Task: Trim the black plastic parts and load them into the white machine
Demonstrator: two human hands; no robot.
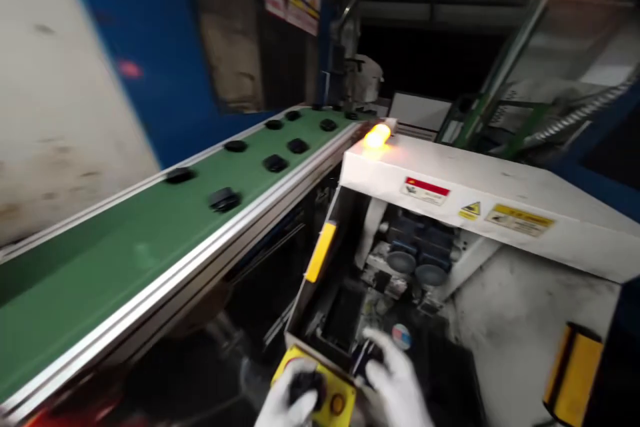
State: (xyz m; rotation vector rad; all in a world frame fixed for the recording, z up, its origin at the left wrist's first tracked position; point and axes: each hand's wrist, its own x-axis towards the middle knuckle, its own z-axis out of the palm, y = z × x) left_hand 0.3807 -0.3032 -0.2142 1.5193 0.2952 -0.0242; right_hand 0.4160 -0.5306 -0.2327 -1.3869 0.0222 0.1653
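Both my hands wear white gloves and sit at the bottom of the view. My left hand (287, 397) curls around a black round piece (306, 385) on top of a yellow control box (336, 402). My right hand (397, 383) reaches into the open front of a white machine (500, 180), its fingers spread beside a dark part (364, 357) at the opening's lower edge. Blur hides whether it grips that part. Inside the opening are dark round fittings (415, 267).
A green conveyor belt (125, 260) runs from the lower left to the far middle and carries several black parts (225, 199). An orange lamp (376, 136) glows on the machine's top corner. Yellow guards (320, 251) flank the opening. A blue wall stands at the left.
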